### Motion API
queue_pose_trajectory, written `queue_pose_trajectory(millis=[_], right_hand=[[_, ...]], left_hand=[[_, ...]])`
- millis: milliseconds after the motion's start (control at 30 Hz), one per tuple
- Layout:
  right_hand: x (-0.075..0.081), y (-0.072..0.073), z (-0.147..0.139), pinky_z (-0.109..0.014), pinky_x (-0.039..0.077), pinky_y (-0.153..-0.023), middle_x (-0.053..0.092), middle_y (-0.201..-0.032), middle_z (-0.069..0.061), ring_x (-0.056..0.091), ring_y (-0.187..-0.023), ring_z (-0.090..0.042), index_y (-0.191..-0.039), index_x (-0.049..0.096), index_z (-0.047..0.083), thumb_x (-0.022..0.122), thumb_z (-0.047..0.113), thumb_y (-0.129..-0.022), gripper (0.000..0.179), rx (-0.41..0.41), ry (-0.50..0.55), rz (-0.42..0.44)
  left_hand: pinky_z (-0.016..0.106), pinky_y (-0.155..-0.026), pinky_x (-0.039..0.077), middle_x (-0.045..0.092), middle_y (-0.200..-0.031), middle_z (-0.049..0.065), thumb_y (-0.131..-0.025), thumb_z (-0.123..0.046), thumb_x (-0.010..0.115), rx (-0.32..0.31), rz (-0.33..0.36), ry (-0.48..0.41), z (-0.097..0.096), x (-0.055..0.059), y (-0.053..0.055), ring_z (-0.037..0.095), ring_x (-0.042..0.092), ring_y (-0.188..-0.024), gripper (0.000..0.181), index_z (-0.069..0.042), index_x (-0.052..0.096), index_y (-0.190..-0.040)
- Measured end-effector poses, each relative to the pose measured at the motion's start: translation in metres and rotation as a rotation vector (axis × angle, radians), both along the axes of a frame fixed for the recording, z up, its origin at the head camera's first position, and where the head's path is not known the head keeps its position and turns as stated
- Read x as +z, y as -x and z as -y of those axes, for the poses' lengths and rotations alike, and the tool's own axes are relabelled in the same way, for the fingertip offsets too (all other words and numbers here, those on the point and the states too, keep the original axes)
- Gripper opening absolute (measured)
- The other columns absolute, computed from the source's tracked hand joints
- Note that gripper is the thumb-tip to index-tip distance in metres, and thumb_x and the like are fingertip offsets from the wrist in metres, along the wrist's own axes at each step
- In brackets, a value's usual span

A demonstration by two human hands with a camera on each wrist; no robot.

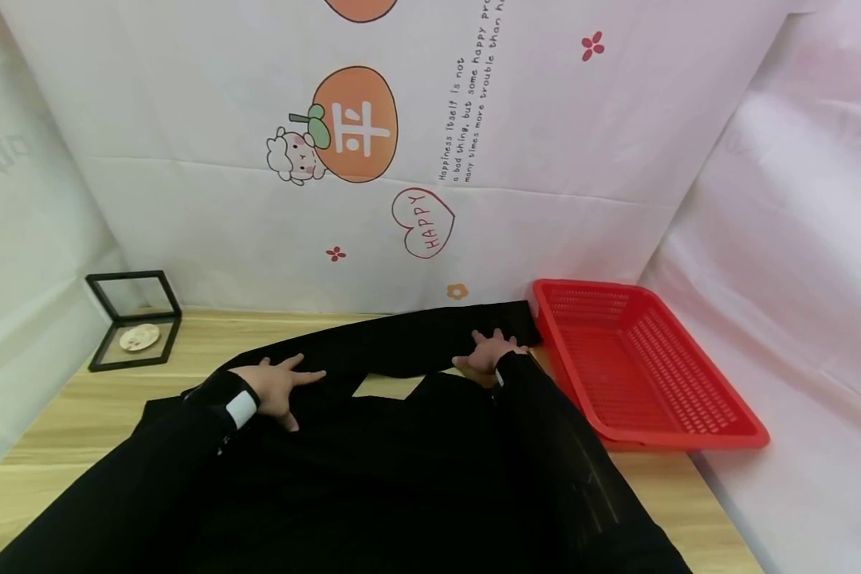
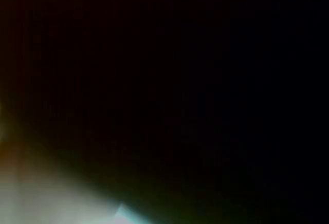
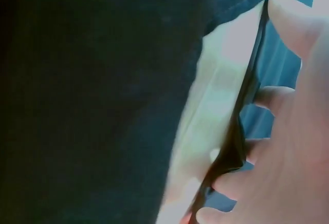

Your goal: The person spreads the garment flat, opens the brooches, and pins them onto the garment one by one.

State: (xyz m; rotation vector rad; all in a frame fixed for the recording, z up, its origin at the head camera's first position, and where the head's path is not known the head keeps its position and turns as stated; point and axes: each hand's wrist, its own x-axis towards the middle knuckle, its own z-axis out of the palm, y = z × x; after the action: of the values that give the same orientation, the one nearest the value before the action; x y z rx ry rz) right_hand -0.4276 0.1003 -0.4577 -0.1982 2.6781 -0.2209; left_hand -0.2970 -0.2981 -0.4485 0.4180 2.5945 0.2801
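A black garment (image 1: 387, 343) lies spread over the wooden table, one long sleeve-like or leg-like strip stretching along the back toward the red basket. My left hand (image 1: 276, 387) rests on its left part with fingers spread. Near the strip's right end, my right hand (image 1: 493, 352) touches the cloth, fingers also apart. In the right wrist view, the fingers of the right hand (image 3: 288, 131) lie across the strip's edge, and a pale gap separates it from another stretch of dark cloth (image 3: 103, 106). The left wrist view is almost wholly dark.
A red plastic basket (image 1: 588, 383) stands at the right, against the strip's end. On the left is an open black frame (image 1: 100, 356) with a round cream-coloured piece (image 1: 139, 337) in it. Printed white cloth (image 1: 545, 127) hangs behind the wooden table (image 1: 43, 462).
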Motion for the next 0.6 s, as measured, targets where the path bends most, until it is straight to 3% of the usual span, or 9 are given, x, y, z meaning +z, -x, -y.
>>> queue_pose_trajectory(millis=[100,200,300,400,500,600], right_hand=[[0.000,0.001,-0.002,-0.073,0.012,-0.107,0.005,-0.161,-0.028,0.006,-0.142,-0.057,-0.161,0.017,0.018,0.045,0.068,-0.096,0.087,-0.003,-0.017,0.005],[-0.003,0.006,-0.003,-0.074,0.012,-0.106,0.007,-0.161,-0.029,0.007,-0.142,-0.056,-0.161,0.019,0.019,0.045,0.066,-0.097,0.084,-0.011,-0.013,-0.001],[-0.005,0.010,-0.004,-0.076,0.013,-0.105,0.011,-0.160,-0.030,0.011,-0.141,-0.057,-0.161,0.021,0.017,0.049,0.066,-0.095,0.086,-0.014,-0.003,-0.004],[-0.004,0.010,-0.003,-0.076,0.015,-0.104,0.016,-0.159,-0.029,0.017,-0.140,-0.056,-0.160,0.023,0.017,0.055,0.066,-0.092,0.089,-0.029,-0.002,-0.014],[-0.002,0.006,-0.002,-0.075,0.014,-0.105,0.013,-0.159,-0.030,0.015,-0.141,-0.055,-0.161,0.020,0.017,0.053,0.066,-0.093,0.089,-0.037,0.000,-0.015],[0.001,-0.004,0.001,-0.072,0.012,-0.107,0.006,-0.159,-0.031,0.009,-0.142,-0.056,-0.161,0.016,0.016,0.045,0.065,-0.098,0.085,-0.021,0.002,-0.011]], left_hand=[[0.067,-0.103,0.030,0.005,-0.164,0.020,-0.073,-0.032,0.088,0.003,0.049,0.004,0.003,0.005,-0.003,0.064,-0.002,-0.137,0.099,-0.026,0.036,-0.157],[0.055,-0.084,0.044,0.003,-0.164,0.017,-0.070,-0.029,0.090,-0.014,0.058,0.045,0.005,0.008,-0.011,0.061,0.000,-0.139,0.105,-0.029,0.032,-0.158],[0.045,-0.068,0.044,0.004,-0.164,0.017,-0.069,-0.028,0.092,-0.049,0.028,0.104,0.005,0.011,-0.019,0.059,0.004,-0.140,0.111,-0.029,0.027,-0.159],[0.042,-0.062,0.044,0.005,-0.164,0.016,-0.068,-0.027,0.093,-0.061,0.014,0.146,0.004,0.013,-0.023,0.060,0.007,-0.140,0.115,-0.030,0.025,-0.160],[0.050,-0.074,0.047,0.003,-0.164,0.016,-0.071,-0.033,0.091,-0.041,0.038,0.133,0.007,0.012,-0.019,0.061,0.004,-0.139,0.112,-0.030,0.024,-0.160],[0.068,-0.097,0.035,0.007,-0.163,0.022,-0.084,-0.046,0.078,-0.006,0.047,0.042,0.011,0.008,-0.013,0.063,0.006,-0.138,0.093,-0.022,0.030,-0.159]])
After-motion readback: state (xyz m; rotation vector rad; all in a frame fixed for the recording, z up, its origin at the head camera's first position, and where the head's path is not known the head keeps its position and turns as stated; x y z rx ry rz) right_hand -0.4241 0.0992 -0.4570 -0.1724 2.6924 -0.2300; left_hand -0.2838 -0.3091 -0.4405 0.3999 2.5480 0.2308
